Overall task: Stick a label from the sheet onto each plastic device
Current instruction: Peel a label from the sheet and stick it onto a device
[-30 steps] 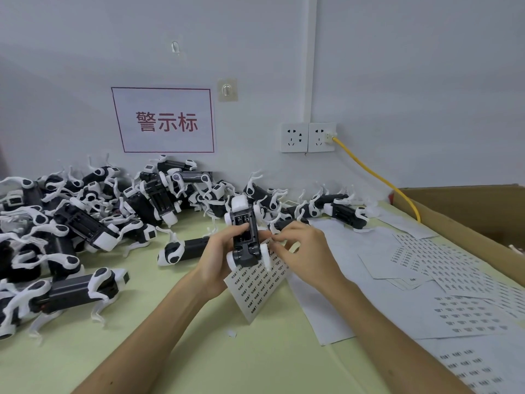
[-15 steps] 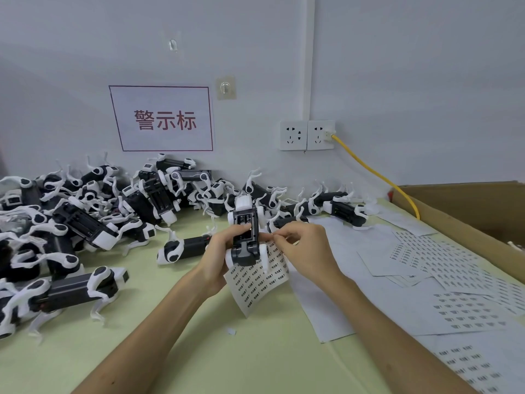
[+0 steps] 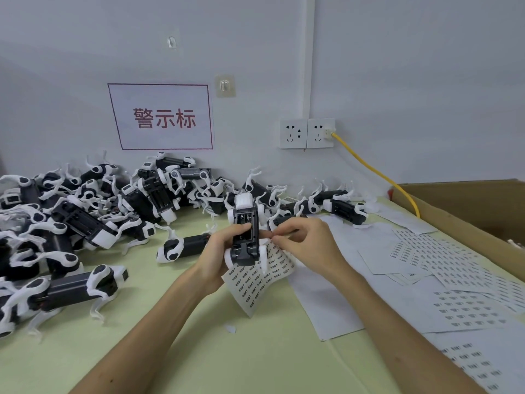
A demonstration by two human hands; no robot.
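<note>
Centrally, a green table (image 3: 170, 351) carries the whole work; all positions below are given from the device (image 3: 245, 237) held upright at mid-frame. Left of and behind the device, a pile (image 3: 85, 217) of similar black-and-white units lies tangled against the wall. Far right of the device stands a cardboard box (image 3: 468, 206). Between the box and the device, loose sheets (image 3: 426, 265) overlap on the table.

The left hand (image 3: 218, 251) grasps the device from its left side, with the thumb laid across the open dark face. The same hand appears to clamp a sheet (image 3: 255, 282) of printed labels, which hangs curled directly beneath the device. The right hand (image 3: 306, 245) sits just right of the device, thumb and forefinger pinched together at its right edge, immediately above the sheet. The pinch presumably encloses a label, but the label is too small to make out.

Step in hand, as judged: carrying a peeled label across to the device for sticking. The next move calls for squaring the label over its target face, laying it flat, and rubbing it down with a fingertip while the left hand keeps the device steady. A skewed or creased label is the likely fault.

The device thus lies within the left grip and touches, or nearly touches, the right fingertips (image 3: 273, 236).
</note>
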